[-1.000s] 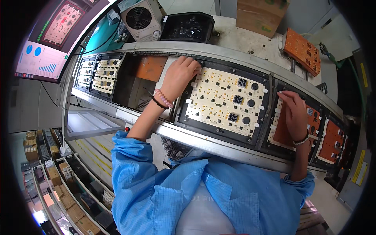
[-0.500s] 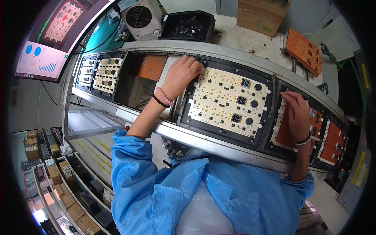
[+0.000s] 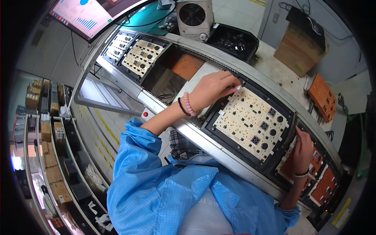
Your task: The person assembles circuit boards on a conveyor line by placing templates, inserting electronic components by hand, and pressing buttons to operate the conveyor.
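Observation:
My left hand reaches over the upper left corner of a cream circuit board. Thumb and fingertips pinch a small white tab there. The board carries small black displays and round black parts, and lies in a black carrier frame. Another white tab sits on its left edge. To the right, my right hand rests over a neighbouring carrier with a reddish-brown board. Its fingers are stretched upward near the carrier's edge and partly hide that board; nothing shows in them.
The carriers stand in a metal-railed conveyor. Behind it are a black bin of small parts, a fan unit, a cardboard box and an orange board. A monitor hangs at upper left; racks stand at left.
The whole view has turned and shifted. A white tab now shows in my left fingertips at the board's upper left corner. My right hand remains over the neighbouring carrier.

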`<state>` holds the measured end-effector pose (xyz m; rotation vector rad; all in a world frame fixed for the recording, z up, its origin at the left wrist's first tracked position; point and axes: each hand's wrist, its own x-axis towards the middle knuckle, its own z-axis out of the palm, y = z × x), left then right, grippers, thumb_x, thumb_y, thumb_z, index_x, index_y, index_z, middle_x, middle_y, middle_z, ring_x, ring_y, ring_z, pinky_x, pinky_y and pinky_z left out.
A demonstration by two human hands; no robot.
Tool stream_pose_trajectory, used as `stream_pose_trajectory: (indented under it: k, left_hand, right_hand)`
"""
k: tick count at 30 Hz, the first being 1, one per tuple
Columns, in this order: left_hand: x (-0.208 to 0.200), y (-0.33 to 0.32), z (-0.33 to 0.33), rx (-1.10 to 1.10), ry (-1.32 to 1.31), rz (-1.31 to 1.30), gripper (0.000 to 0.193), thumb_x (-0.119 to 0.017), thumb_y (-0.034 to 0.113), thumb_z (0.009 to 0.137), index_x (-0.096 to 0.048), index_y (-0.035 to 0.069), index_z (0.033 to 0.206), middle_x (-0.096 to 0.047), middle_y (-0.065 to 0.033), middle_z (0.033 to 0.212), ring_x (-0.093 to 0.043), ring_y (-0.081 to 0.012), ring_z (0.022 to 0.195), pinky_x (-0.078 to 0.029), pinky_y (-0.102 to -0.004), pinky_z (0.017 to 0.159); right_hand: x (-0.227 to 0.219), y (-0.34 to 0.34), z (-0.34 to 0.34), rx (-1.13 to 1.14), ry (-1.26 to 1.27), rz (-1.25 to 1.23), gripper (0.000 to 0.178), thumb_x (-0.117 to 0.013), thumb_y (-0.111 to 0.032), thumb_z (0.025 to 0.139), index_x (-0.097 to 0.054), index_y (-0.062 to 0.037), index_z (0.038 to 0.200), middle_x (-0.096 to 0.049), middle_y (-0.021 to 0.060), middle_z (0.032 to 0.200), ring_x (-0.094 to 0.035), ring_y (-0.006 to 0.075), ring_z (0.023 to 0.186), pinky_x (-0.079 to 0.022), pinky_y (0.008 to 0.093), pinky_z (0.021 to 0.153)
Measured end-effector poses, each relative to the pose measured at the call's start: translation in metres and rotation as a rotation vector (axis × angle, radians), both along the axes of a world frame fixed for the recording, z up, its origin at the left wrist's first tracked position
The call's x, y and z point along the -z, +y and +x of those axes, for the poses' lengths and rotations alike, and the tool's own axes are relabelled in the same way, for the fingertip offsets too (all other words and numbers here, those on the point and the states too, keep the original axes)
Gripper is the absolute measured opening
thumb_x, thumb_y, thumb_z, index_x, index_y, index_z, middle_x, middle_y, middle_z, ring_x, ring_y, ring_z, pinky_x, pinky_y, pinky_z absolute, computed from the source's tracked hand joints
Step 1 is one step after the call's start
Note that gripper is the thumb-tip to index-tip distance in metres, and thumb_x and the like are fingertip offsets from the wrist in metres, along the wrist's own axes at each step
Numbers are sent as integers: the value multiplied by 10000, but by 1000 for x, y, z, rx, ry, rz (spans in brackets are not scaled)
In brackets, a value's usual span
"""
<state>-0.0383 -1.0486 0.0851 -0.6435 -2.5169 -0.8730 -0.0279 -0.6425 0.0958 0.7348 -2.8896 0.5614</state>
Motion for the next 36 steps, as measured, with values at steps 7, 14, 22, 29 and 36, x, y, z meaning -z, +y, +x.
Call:
stream_pose_trajectory:
  k: [7, 14, 22, 29, 36]
  left_hand:
    - [-30, -24, 52, 139, -138, 626, 301, -744, 42, 866, -693, 23, 1162, -667, -80, 1023, -648, -126, 838, -533, -251, 722]
    - [-51, -38, 80, 170, -78, 688, 287, -750, 0, 847, -675, 5, 1123, -671, -115, 1068, -637, -165, 903, -526, -284, 810]
    - [-48, -62, 86, 156, 28, 594, 265, -763, 62, 855, -686, 34, 1107, -709, -88, 1045, -626, -179, 889, -496, -298, 777]
    - [-41, -71, 94, 157, 5, 729, 283, -765, 58, 855, -667, 3, 1115, -710, -121, 1036, -644, -162, 835, -506, -293, 774]
    - [-39, -76, 93, 207, 31, 742, 283, -753, 44, 865, -659, -7, 1127, -714, -145, 1041, -663, -158, 814, -515, -283, 754]
  right_hand:
    - [6, -21, 5, 78, -5, 146, 411, -505, -59, 976, -532, -68, 1386, -552, 136, 1071, -566, 307, 968, -424, 392, 886]
    - [23, -26, -2, 129, 186, 341, 388, -527, -109, 977, -527, -41, 1359, -546, 143, 1042, -561, 321, 937, -420, 410, 821]
    - [27, -37, -7, 205, 170, 317, 243, -522, -157, 993, -593, -25, 1183, -612, 152, 1061, -592, 316, 987, -427, 408, 831]
    - [30, -47, -11, 231, 186, 370, 211, -537, -192, 997, -589, -15, 1100, -642, 151, 1022, -612, 329, 981, -428, 416, 790]
    - [33, -45, -12, 202, 204, 304, 228, -554, -210, 996, -598, -8, 1095, -643, 157, 970, -619, 332, 923, -428, 412, 785]
